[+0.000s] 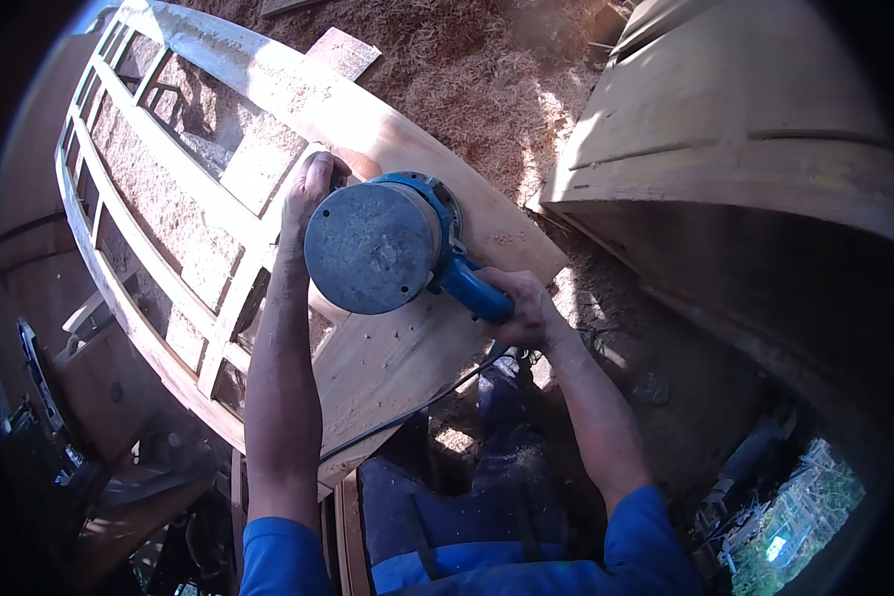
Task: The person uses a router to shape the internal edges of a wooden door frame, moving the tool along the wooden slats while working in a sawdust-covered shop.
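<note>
A blue power tool, apparently a router [372,248], stands over the wooden panel [397,368] with its round grey motor cap facing up. My right hand [524,310] is closed around its curved blue handle. On the far left side of the tool, my left hand [311,189] grips a dark part of it, seemingly the other handle; the tool hides most of those fingers. Beneath the tool, its base and any cutter are out of sight. A dark power cord [407,414] runs over the panel below my right hand.
The panel joins a curved slatted wooden frame [149,268] reaching up and left. Wood shavings [447,70] cover the ground beyond. A large curved wooden piece [705,109] stands at the right. A small board [344,54] juts from under the panel's far edge.
</note>
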A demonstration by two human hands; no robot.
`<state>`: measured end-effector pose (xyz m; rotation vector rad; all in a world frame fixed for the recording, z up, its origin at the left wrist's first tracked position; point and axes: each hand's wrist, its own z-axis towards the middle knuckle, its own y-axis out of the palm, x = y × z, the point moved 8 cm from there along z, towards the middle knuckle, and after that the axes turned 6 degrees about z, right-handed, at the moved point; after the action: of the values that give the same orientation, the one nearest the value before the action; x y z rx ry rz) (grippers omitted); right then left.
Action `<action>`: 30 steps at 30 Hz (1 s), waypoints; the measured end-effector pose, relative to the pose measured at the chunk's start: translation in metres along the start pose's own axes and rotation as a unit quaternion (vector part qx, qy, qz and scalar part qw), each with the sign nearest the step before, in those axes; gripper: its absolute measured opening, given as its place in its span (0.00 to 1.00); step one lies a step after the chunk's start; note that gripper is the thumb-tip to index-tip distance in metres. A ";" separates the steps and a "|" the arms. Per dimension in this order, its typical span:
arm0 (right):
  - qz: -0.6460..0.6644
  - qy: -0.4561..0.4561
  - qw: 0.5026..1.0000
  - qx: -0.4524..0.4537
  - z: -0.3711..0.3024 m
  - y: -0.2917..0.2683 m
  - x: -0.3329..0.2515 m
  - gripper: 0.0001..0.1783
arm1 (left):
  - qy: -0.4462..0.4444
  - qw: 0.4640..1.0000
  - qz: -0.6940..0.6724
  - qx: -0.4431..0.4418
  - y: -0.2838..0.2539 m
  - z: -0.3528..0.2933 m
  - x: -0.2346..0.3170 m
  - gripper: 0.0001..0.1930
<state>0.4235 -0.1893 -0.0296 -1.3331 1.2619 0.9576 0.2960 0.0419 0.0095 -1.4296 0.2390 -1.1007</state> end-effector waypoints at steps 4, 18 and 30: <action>-0.014 0.005 1.000 -0.013 -0.001 0.005 0.003 0.27 | -0.040 0.999 -0.009 -0.031 -0.001 -0.010 -0.008 0.04; -0.032 0.008 0.997 -0.066 0.000 0.034 0.001 0.30 | -0.288 0.927 -0.241 -0.009 -0.008 -0.060 -0.062 0.20; -0.002 -0.034 0.990 -0.136 -0.006 0.082 -0.011 0.28 | -0.342 0.911 -0.231 -0.005 -0.041 -0.125 -0.077 0.21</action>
<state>0.3402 -0.1880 -0.0300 -1.4976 1.1036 1.1945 0.1469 0.0232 -0.0172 -1.8415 -0.6246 -0.8873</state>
